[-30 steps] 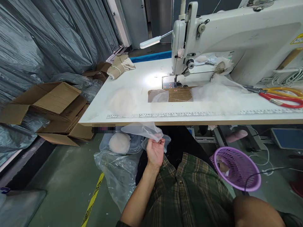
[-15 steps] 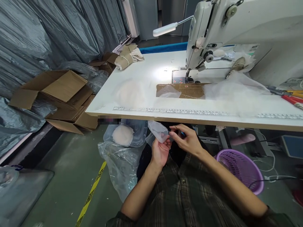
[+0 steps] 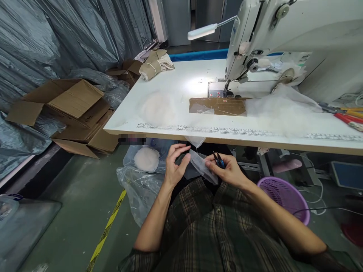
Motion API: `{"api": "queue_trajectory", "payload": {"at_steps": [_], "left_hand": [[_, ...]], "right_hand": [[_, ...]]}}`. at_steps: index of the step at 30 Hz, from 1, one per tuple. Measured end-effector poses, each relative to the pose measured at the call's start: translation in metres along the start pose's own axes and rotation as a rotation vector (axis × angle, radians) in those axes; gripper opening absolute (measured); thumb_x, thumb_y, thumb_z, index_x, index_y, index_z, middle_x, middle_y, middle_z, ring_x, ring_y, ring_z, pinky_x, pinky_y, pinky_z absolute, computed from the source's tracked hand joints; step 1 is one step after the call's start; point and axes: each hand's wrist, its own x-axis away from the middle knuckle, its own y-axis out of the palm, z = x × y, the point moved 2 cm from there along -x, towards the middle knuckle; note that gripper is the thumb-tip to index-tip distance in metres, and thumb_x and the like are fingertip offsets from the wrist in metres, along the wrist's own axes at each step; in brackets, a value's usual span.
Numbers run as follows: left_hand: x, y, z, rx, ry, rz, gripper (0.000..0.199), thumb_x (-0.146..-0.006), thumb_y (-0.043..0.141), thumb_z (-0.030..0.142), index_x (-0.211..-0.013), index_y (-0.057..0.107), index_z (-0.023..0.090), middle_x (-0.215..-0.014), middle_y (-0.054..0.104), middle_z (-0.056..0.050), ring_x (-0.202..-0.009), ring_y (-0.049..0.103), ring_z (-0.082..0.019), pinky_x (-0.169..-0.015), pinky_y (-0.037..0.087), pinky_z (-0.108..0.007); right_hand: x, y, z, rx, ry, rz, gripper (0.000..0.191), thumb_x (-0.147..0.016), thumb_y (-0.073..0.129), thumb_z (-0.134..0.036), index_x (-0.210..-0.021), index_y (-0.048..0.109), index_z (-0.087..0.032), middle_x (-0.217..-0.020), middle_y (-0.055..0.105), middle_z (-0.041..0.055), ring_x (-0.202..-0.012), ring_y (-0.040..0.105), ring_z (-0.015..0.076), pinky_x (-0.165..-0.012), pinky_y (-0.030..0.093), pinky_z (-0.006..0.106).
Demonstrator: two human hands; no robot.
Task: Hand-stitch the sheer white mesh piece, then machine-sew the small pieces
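Below the table's front edge, my right hand [image 3: 227,169] pinches a sheer white fabric piece [image 3: 202,166] between thumb and fingers. Small thread snips [image 3: 219,161] with dark blades and blue handles also rest in that hand, blades pointing up. My left hand [image 3: 176,164] is just left of the fabric, its fingers apart and nothing held in it. Another sheer white piece [image 3: 195,140] hangs over the table edge above the fabric. A pale round stack [image 3: 158,107] of thin material lies on the table's left part.
A sewing machine [image 3: 241,49] stands over the white table [image 3: 181,81], with brown cardboard [image 3: 231,107] before its needle. White fabric [image 3: 283,109] and red-handled scissors [image 3: 348,120] lie right. A plastic tub [image 3: 129,155] is lower left, a purple basket [image 3: 286,194] lower right.
My left hand has let go of the sheer fabric and moved left, fingers spread. The fabric is now lower, in my right hand, and the snips show more clearly. A white piece now hangs from the table edge.
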Motion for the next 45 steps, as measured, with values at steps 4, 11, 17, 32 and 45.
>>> {"api": "queue_trajectory", "payload": {"at_steps": [4,11,17,32,45], "left_hand": [[-0.010,0.023,0.001,0.031,0.001,-0.253,0.009,-0.068,0.079,0.019,-0.077,0.079,0.022,-0.092,0.067,-0.008,-0.097,0.062,-0.026,-0.091,0.045,-0.032],[0.000,0.021,-0.014,0.115,-0.248,-0.302,0.020,-0.071,0.082,0.034,-0.069,0.070,0.017,-0.071,0.068,-0.006,-0.065,0.061,-0.016,-0.061,0.044,-0.025],[0.000,0.010,-0.007,-0.028,-0.338,-0.334,0.026,-0.070,0.083,0.038,-0.081,0.079,0.015,-0.061,0.067,-0.004,-0.056,0.056,-0.012,-0.052,0.038,-0.021],[0.001,0.006,-0.006,-0.003,-0.342,-0.345,0.026,-0.070,0.082,0.040,-0.073,0.078,0.014,-0.059,0.063,-0.004,-0.053,0.049,-0.010,-0.049,0.038,-0.020],[0.009,0.011,-0.004,-0.015,-0.379,-0.429,0.026,-0.072,0.080,0.040,-0.069,0.074,0.015,-0.056,0.059,-0.003,-0.049,0.047,-0.009,-0.045,0.035,-0.019]], "right_hand": [[0.005,-0.004,-0.001,-0.017,-0.001,0.031,0.034,-0.077,0.072,-0.049,-0.081,0.073,-0.016,-0.057,0.054,-0.0010,-0.051,0.042,0.0100,-0.046,0.034,0.023],[0.001,-0.013,0.002,0.098,-0.065,0.003,0.038,-0.085,0.064,-0.053,-0.083,0.070,-0.016,-0.063,0.054,-0.0006,-0.056,0.042,0.0108,-0.051,0.035,0.025],[-0.015,-0.014,0.002,0.339,-0.089,-0.180,0.061,-0.100,0.026,-0.059,-0.094,0.069,-0.016,-0.070,0.058,0.0022,-0.063,0.049,0.0150,-0.059,0.035,0.027],[-0.025,0.002,0.006,0.364,-0.108,-0.250,0.055,-0.098,0.030,-0.062,-0.075,0.054,-0.019,-0.058,0.044,-0.0036,-0.054,0.038,0.0109,-0.054,0.026,0.026],[-0.008,0.004,0.009,0.221,-0.128,-0.291,0.049,-0.098,0.036,-0.061,-0.075,0.049,-0.019,-0.069,0.043,-0.0027,-0.062,0.038,0.0110,-0.058,0.030,0.026]]}}
